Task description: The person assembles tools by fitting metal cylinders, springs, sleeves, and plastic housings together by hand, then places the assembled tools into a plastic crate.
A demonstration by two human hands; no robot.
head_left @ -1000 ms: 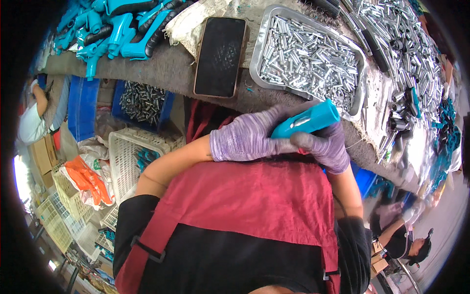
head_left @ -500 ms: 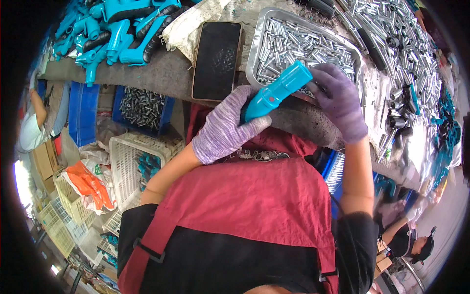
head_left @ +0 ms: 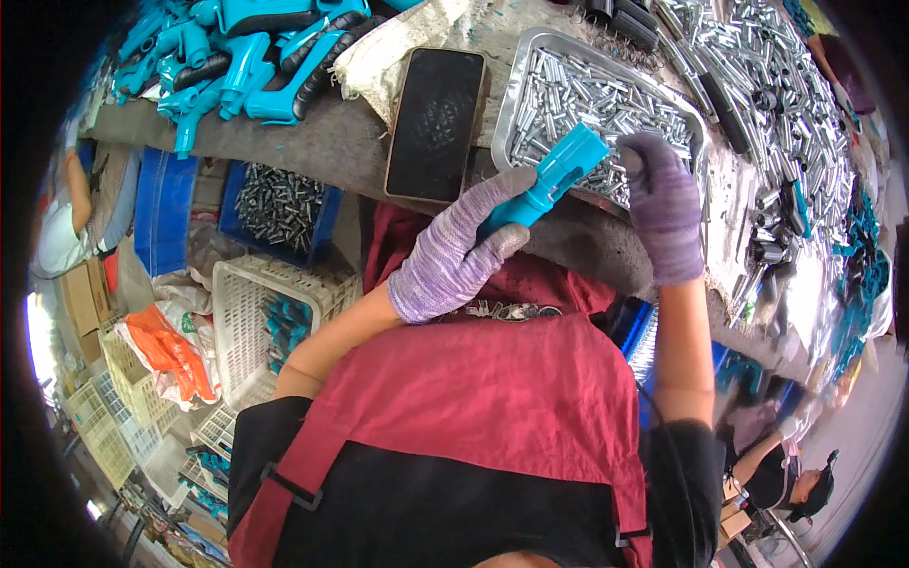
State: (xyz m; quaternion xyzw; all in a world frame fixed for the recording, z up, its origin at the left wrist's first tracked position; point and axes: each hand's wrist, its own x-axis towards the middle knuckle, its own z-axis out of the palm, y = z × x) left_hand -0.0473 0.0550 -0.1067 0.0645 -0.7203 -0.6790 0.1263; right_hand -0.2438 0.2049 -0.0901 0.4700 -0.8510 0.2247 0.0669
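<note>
Left hand (head_left: pixel 454 246) has a firm grip on a teal tube (head_left: pixel 573 156), thumb one side and fingers the other, slanted with its open end up by the near rim of a metal tray (head_left: pixel 507 114). Right hand (head_left: pixel 663 208) is just beside the tube's open end with its fingers curled in, can't tell if anything's pinched in there. Only marking I can spot is a bit of green on an orange and white bag (head_left: pixel 170 350), way too small to read. As for containers, the tray sits along the near edge of the bench (head_left: pixel 312 142), loaded with little silver pins (head_left: pixel 606 90), with a dark-screened phone (head_left: pixel 436 123) to its left. Below the bench's near edge, a blue bin (head_left: pixel 329 204) has dark metal parts (head_left: pixel 277 210) in it, and a white crate (head_left: pixel 241 322) has teal pieces (head_left: pixel 287 327) inside
</note>
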